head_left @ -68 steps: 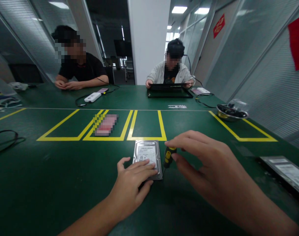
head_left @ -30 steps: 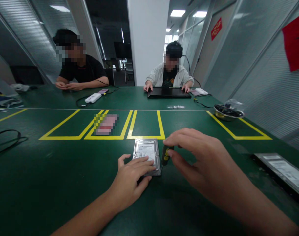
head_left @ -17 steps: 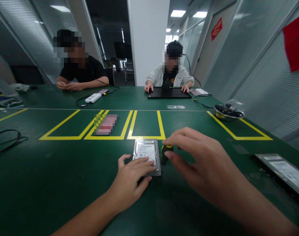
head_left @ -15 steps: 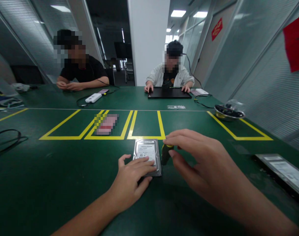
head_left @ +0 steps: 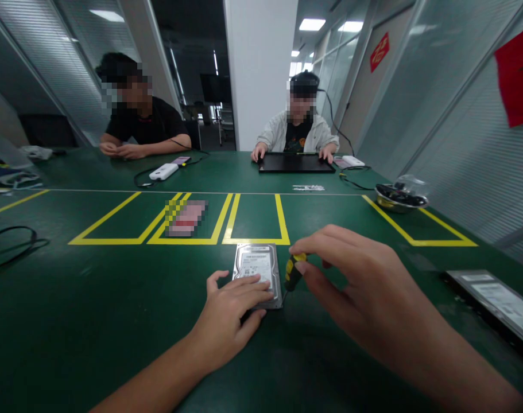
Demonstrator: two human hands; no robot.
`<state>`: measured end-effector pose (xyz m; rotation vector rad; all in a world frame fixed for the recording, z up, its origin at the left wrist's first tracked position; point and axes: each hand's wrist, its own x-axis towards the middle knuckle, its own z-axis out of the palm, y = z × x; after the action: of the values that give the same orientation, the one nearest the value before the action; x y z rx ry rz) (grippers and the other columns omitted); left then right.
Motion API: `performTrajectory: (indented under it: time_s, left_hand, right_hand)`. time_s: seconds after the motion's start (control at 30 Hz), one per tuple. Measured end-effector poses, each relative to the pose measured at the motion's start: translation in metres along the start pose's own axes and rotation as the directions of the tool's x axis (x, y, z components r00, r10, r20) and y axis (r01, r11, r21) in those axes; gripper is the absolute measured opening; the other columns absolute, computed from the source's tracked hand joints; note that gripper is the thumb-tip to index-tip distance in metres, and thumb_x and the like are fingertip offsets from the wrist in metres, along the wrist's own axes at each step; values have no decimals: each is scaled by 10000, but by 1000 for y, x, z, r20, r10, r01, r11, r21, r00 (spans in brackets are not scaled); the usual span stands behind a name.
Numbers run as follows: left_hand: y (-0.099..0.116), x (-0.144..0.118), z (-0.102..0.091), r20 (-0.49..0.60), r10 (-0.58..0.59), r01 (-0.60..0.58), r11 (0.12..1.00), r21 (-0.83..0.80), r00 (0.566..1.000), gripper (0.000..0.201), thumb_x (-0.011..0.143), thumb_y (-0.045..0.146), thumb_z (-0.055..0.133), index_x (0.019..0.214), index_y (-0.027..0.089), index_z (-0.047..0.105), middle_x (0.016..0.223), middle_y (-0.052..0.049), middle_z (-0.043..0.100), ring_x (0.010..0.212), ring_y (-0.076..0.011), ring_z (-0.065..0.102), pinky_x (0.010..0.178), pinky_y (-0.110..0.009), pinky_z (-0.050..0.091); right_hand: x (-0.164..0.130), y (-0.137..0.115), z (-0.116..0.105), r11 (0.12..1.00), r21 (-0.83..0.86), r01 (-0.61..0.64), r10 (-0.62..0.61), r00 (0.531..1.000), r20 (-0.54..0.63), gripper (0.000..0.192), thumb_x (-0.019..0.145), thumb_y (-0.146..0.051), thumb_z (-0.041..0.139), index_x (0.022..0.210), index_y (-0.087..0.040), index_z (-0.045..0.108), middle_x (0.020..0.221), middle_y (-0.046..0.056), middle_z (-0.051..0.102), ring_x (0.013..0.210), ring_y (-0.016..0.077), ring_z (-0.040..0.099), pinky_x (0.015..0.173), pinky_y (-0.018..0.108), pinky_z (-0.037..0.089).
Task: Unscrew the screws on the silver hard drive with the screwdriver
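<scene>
Head view, left hand [head_left: 232,312] lay loosely spread on one hard drive [head_left: 255,261], half-curled right hand [head_left: 358,269] pinched one screwdriver [head_left: 292,276] at the drive's three o'clock, second drive [head_left: 496,301] sat well beyond.

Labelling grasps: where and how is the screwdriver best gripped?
Likely by the handle, from the right, between thumb and fingers, as the right hand has it. The screwdriver leans up rightward, handle uppermost and thicker than the shaft; the hard drive and left hand crowd its left.
</scene>
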<state>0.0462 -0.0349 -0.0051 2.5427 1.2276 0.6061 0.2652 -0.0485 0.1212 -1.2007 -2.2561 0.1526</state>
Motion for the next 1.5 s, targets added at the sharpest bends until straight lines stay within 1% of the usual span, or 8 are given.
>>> performTrajectory:
  time_s: [0.13, 0.47, 0.67, 0.87, 1.07, 1.3, 1.4, 1.5]
  left_hand:
    - [0, 0, 0, 12, -9, 9, 1000, 4, 1000, 348, 899, 200, 576, 1193, 376, 635, 1282, 16, 664, 1239, -291, 567, 1020, -553, 161]
    - [-1, -1, 2, -11, 13, -13, 1000, 4, 1000, 326, 905, 210, 568, 1187, 351, 652, 1263, -14, 676, 1221, -291, 578, 1040, -557, 169]
    - [-1, 0, 1, -10, 7, -7, 1000, 4, 1000, 339, 901, 208, 572, 1192, 366, 648, 1274, -1, 669, 1227, -295, 575, 1038, -563, 175]
    - [0, 0, 0, 9, -15, 15, 1000, 8, 1000, 352, 895, 200, 574, 1192, 377, 642, 1273, 19, 669, 1234, -296, 570, 1027, -563, 174]
    - [1, 0, 0, 5, 1, -1, 1000, 6, 1000, 318, 901, 203, 567, 1171, 345, 655, 1277, -8, 667, 1234, -300, 567, 1024, -562, 171]
    - [0, -1, 1, 1, -6, 6, 1000, 6, 1000, 340, 897, 195, 569, 1185, 359, 644, 1272, 1, 671, 1233, -291, 566, 1029, -553, 156]
    - [0, 0, 1, -4, -1, 1, 1000, 4, 1000, 337, 894, 198, 572, 1181, 360, 647, 1279, 0, 666, 1228, -294, 570, 1031, -551, 155]
    - [0, 0, 1, 0, -7, 7, 1000, 7, 1000, 346, 892, 194, 575, 1181, 374, 641, 1279, 17, 665, 1229, -292, 571, 1026, -553, 148]
  right_hand:
    - [1, 0, 0, 998, -34, -50, 51, 998, 25, 121, 937, -183, 525, 916, -204, 642, 869, 26, 567, 734, 138, 516, 637, 268, 395]
    - [1, -1, -1, 999, -42, -12, 11, 999, -32, 150, 920, -154, 531, 931, -186, 677, 861, 34, 589, 756, 147, 534, 659, 278, 425]
    - [-1, 1, 0, 999, 33, 33, -33, 999, 3, 288, 870, -35, 495, 1018, -215, 665, 987, 23, 631, 879, 149, 573, 762, 280, 449]
    - [3, 1, 1, 1000, 28, 15, -14, 1000, -25, 100, 908, -150, 581, 872, -196, 662, 904, 21, 618, 800, 138, 565, 690, 266, 437]
    - [4, 4, 2, 997, 17, 69, -68, 995, -76, 165, 879, -80, 539, 934, -182, 657, 917, 23, 660, 849, 165, 580, 760, 302, 452]
    - [6, 6, 3, 996, 73, 41, -34, 994, -102, 72, 847, -125, 669, 853, -197, 672, 924, 16, 628, 836, 141, 570, 712, 255, 437]
    - [6, 7, 2, 997, 55, 53, -47, 993, -110, 90, 862, -119, 643, 821, -196, 664, 864, 3, 627, 808, 141, 561, 709, 266, 427]
    - [5, 8, 2, 996, 52, 76, -70, 992, -109, 108, 876, -104, 599, 877, -191, 663, 878, -1, 652, 820, 147, 568, 734, 285, 436]
